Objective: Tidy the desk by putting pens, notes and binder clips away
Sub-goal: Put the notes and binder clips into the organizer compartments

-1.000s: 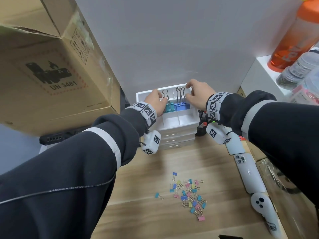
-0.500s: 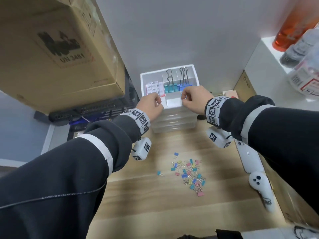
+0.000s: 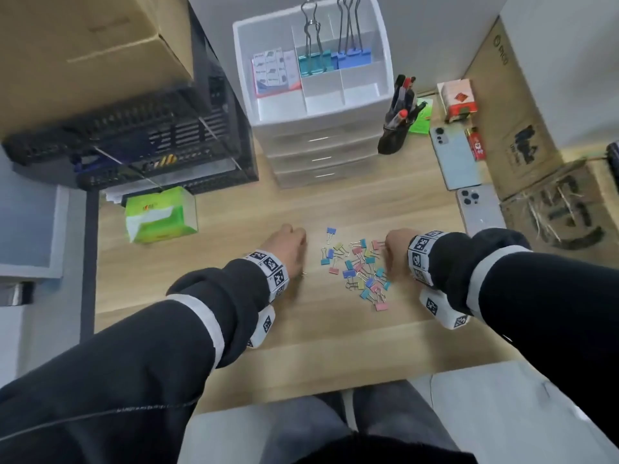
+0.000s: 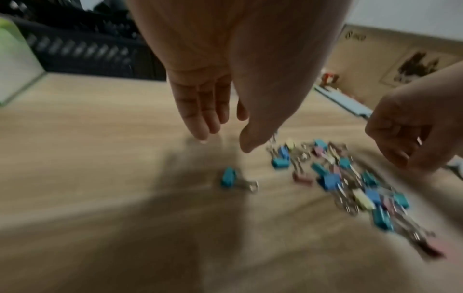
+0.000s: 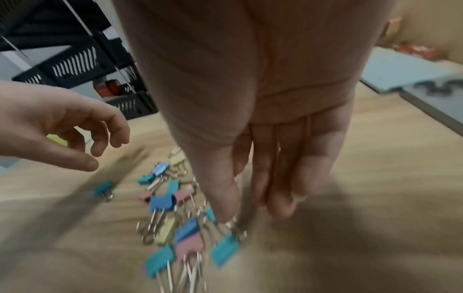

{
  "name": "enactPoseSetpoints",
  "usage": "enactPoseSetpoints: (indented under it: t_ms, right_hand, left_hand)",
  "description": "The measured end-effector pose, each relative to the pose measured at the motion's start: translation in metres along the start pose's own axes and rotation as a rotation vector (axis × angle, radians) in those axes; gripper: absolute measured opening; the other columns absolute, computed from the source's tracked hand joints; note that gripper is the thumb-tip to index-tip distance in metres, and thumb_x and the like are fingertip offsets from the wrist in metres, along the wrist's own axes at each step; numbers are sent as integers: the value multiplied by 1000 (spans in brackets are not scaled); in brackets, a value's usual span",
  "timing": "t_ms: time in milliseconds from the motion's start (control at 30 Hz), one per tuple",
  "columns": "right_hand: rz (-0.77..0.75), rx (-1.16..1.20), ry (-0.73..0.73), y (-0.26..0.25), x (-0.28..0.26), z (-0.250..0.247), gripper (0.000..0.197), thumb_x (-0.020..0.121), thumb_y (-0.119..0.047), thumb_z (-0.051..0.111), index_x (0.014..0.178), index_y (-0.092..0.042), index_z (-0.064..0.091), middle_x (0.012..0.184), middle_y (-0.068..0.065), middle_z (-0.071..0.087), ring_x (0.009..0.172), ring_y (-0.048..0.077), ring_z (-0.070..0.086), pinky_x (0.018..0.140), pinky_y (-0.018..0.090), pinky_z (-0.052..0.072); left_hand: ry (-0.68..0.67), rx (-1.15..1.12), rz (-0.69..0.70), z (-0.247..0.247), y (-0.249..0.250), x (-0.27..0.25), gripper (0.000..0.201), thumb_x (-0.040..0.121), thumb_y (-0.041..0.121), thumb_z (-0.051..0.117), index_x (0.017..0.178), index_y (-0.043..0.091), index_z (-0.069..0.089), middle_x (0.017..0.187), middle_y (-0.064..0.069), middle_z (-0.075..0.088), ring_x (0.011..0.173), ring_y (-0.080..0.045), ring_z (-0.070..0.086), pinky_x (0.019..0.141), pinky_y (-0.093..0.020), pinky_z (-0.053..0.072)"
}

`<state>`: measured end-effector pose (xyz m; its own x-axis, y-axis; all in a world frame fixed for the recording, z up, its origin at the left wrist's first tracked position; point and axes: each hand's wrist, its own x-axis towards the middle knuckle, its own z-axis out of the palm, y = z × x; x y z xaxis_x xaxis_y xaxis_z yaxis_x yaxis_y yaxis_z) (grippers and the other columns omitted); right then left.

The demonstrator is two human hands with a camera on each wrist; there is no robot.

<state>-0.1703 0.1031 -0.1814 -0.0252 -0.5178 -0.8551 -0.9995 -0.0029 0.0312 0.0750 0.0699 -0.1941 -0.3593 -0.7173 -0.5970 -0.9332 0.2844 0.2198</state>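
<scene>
**Small clips are up next**

Both hands are parked low on either side of the clips (image 3: 356,267), a loose scatter of little coloured binder clips lying on the bench (image 3: 207,329). The left hand (image 3: 290,244) is just beside the pile's left edge; in the left wrist view its fingers (image 4: 200,111) are seen straight and relaxed, nothing held. The right hand (image 3: 395,247) is at the pile's right edge, fingers pointed down at the bench with the thumb tip over the clips, nothing pinched either. One teal stray (image 4: 229,179) is sitting apart from the rest, nearer the left hand.

At the back, the organiser (image 3: 382,61) already has big teal and blue clips stood up in its rear slots, and the front slots look free. Pens are seen in a dark holder (image 3: 393,135) beside it.

So the step in hand is judged to be gathering the small clips. A two-handed scoop is probably called for: pile herded together from both sides, the stray swept in first, then lifted to a front slot. Flat little clips can slip out of a loose scoop, so cupped palms would be wanted.
</scene>
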Motion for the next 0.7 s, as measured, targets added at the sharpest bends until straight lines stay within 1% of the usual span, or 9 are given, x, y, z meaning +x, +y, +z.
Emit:
enactPoseSetpoints:
  t_ms: [100, 167, 233, 300, 433, 567, 600, 667, 700]
  right_hand:
    - [23, 90, -6, -2, 5, 24, 48, 69, -41, 88, 102, -11, 68, 97, 4, 72, 84, 23, 67, 77, 29, 57]
    - [38, 147, 27, -3, 9, 34, 46, 65, -44, 90, 90, -14, 68, 88, 2, 72, 81, 22, 69, 77, 33, 60]
    - [55, 165, 75, -5, 12, 39, 42, 63, -44, 90, 81, -16, 64, 78, 0, 69, 75, 20, 68, 71, 32, 61]
    - [60, 175, 107, -6, 14, 40, 37, 66, -38, 89, 84, -14, 67, 77, 1, 68, 73, 19, 68, 68, 30, 60]
    - [61, 168, 115, -2, 15, 40, 23, 75, -20, 82, 93, -12, 69, 84, 5, 70, 76, 22, 68, 62, 27, 55]
    - [50, 182, 124, 3, 13, 42, 27, 75, -17, 79, 97, -13, 63, 92, 5, 68, 83, 23, 67, 71, 30, 57]
    - [45, 183, 119, 4, 13, 43, 27, 76, -16, 78, 98, -13, 62, 94, 5, 68, 85, 23, 67, 73, 30, 57]
    - [37, 184, 105, 7, 13, 43, 24, 78, -15, 76, 99, -11, 65, 95, 6, 70, 85, 22, 68, 75, 30, 59]
    - [36, 191, 99, 9, 14, 43, 21, 79, -14, 75, 98, -10, 68, 95, 6, 71, 85, 22, 69, 75, 30, 59]
  left_hand:
    - [-37, 22, 52, 20, 1, 4, 55, 77, 8, 77, 125, 16, 51, 117, -5, 48, 99, -24, 54, 85, -38, 52]
    - [-49, 57, 68, 26, 1, 7, 56, 76, 4, 76, 123, 16, 49, 113, -3, 47, 97, -22, 52, 82, -37, 52]
    - [-58, 90, 89, 29, 0, 8, 53, 77, 3, 74, 121, 16, 49, 108, -2, 47, 97, -23, 52, 82, -36, 51]
    - [-73, 120, 111, 32, -2, 8, 50, 78, 3, 73, 120, 17, 50, 108, -1, 53, 98, -24, 55, 84, -36, 51]
    - [-154, 150, 127, 33, -2, 7, 45, 79, 0, 66, 118, 17, 53, 108, -3, 61, 96, -26, 59, 84, -39, 53]
    - [-166, 128, 106, 34, 0, 8, 37, 82, 4, 65, 115, 15, 54, 108, -4, 60, 97, -26, 59, 83, -37, 52]
    - [-164, 114, 96, 34, 1, 7, 31, 84, 7, 66, 111, 15, 56, 107, -3, 58, 96, -25, 59, 82, -36, 52]
    - [-151, 104, 55, 34, 4, 6, 6, 87, 12, 63, 91, 15, 60, 97, -3, 55, 88, -25, 58, 75, -33, 49]
    - [-144, 102, 24, 34, 5, 6, 9, 88, 13, 61, 79, 14, 60, 91, -3, 54, 81, -25, 58, 71, -32, 48]
